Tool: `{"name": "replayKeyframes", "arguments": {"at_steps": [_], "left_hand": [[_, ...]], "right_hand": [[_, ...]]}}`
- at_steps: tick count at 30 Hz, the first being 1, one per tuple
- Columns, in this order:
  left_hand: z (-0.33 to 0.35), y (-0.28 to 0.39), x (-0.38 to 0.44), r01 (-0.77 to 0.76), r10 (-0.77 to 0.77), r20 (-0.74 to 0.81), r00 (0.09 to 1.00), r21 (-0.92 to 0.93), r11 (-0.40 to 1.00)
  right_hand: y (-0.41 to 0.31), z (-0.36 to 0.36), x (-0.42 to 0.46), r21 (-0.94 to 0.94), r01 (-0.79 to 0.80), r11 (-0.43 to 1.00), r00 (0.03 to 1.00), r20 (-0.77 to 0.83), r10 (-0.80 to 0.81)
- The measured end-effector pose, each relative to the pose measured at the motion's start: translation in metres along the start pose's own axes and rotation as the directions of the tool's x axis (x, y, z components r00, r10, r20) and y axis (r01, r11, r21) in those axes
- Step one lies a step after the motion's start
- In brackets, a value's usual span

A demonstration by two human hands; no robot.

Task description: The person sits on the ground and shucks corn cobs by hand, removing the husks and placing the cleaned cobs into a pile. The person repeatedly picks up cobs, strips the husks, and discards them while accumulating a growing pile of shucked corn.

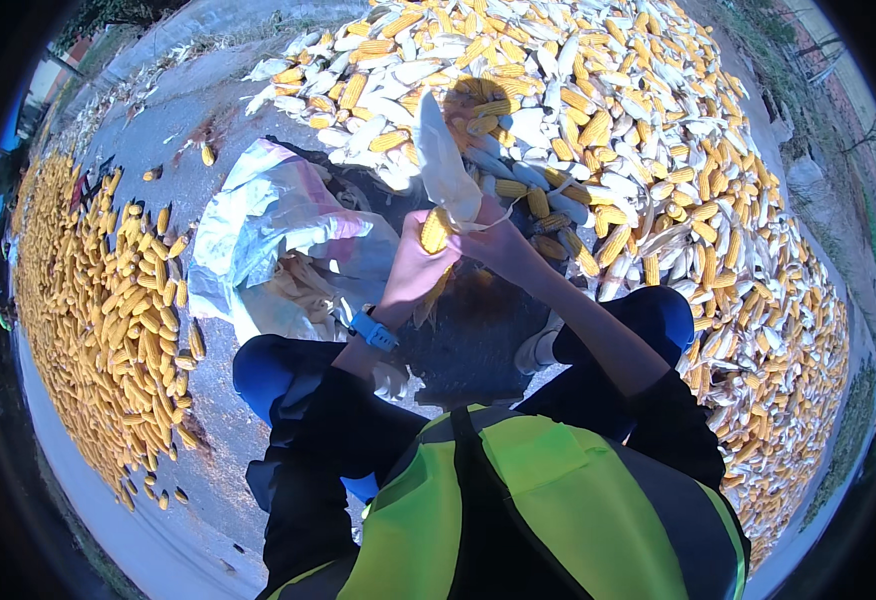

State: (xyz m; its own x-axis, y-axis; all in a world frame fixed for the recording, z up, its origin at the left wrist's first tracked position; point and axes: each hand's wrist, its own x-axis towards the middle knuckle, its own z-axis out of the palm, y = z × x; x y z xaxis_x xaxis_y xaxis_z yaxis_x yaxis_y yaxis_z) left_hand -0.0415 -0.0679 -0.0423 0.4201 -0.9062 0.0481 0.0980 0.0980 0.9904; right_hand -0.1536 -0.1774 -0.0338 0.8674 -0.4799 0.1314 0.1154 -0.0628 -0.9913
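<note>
An ear of yellow corn (435,231) is gripped in my left hand (417,262), which wears a blue watch (373,331) at the wrist. My right hand (487,236) is closed on the pale husk (447,165) at the ear's side; the husk stands up from the ear and points away from me. Both hands are side by side and nearly touching, and my fingers hide part of the ear. More husk hangs below my left hand.
A white woven sack (247,232) with loose husks (307,292) lies left of my hands. Ahead and to the right spreads a heap of partly husked corn (670,180). Bare yellow ears (115,315) form another heap at far left. My knees flank the work.
</note>
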Motion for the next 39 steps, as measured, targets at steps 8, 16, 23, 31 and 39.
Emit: {"name": "replayKeyframes", "arguments": {"at_steps": [8, 16, 23, 31, 39], "left_hand": [[0.028, 0.011, -0.009, 0.213, -0.215, 0.025, 0.976, 0.067, 0.975], [0.025, 0.020, -0.009, 0.230, -0.217, 0.220, 0.951, -0.036, 0.972], [0.023, 0.027, -0.010, 0.316, -0.289, 0.237, 0.928, -0.086, 0.945], [0.037, 0.018, -0.005, 0.150, -0.152, -0.014, 0.988, -0.074, 0.986], [0.045, 0.026, 0.001, 0.115, -0.148, -0.141, 0.979, -0.221, 0.969]], "right_hand": [[-0.029, 0.014, 0.007, 0.214, -0.246, 0.945, 0.891, -0.335, 0.308], [-0.024, 0.003, 0.019, 0.557, -0.332, 0.762, 0.812, -0.242, 0.531], [-0.038, -0.008, 0.024, 0.620, -0.314, 0.719, 0.872, -0.111, 0.477], [-0.046, 0.007, 0.038, 0.742, -0.063, 0.667, 0.851, -0.309, 0.424], [-0.065, 0.013, 0.047, 0.686, -0.009, 0.727, 0.815, -0.417, 0.403]]}}
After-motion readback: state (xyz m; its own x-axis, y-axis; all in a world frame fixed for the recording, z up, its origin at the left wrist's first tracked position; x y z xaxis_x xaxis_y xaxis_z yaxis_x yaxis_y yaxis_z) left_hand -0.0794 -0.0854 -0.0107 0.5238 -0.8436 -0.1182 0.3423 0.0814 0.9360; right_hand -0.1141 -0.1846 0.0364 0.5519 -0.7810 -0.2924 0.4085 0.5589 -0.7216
